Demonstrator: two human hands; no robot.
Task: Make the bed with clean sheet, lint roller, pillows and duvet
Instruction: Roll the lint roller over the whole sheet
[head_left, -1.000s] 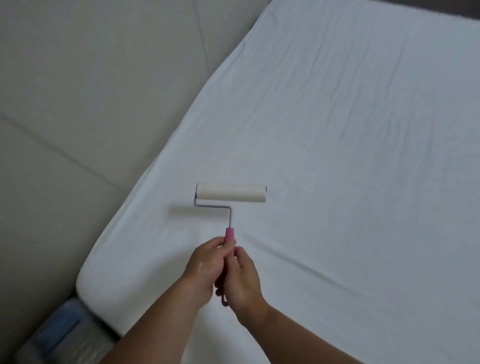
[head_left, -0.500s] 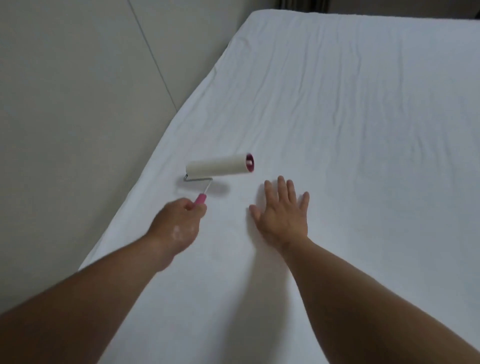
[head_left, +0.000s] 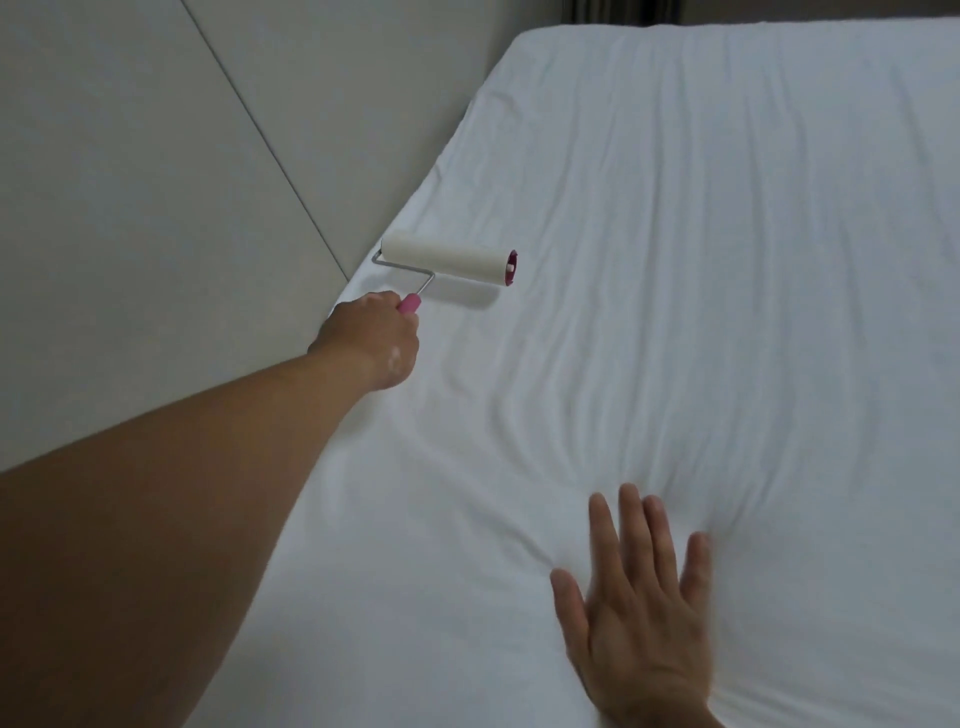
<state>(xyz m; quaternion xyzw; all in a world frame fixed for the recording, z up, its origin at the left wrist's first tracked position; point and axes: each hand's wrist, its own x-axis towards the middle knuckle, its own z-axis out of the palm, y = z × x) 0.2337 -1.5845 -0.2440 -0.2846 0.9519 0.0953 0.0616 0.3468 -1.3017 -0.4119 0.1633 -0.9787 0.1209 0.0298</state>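
A white sheet (head_left: 701, 270) covers the mattress and shows long wrinkles down its middle. A lint roller (head_left: 447, 258) with a white roll, wire frame and pink handle lies on the sheet near the bed's left edge. My left hand (head_left: 371, 340) grips the pink handle, arm stretched out along that edge. My right hand (head_left: 639, 608) presses flat on the sheet at the lower right, fingers straight and spread.
A pale padded headboard or wall panel (head_left: 156, 171) with thin seams runs along the bed's left side. The bed's far corner (head_left: 524, 41) meets a dark strip at the top of the view.
My right hand let go of the handle and went flat on the sheet, now nearer to me. My left hand has pushed the roller farther up the bed's left edge.
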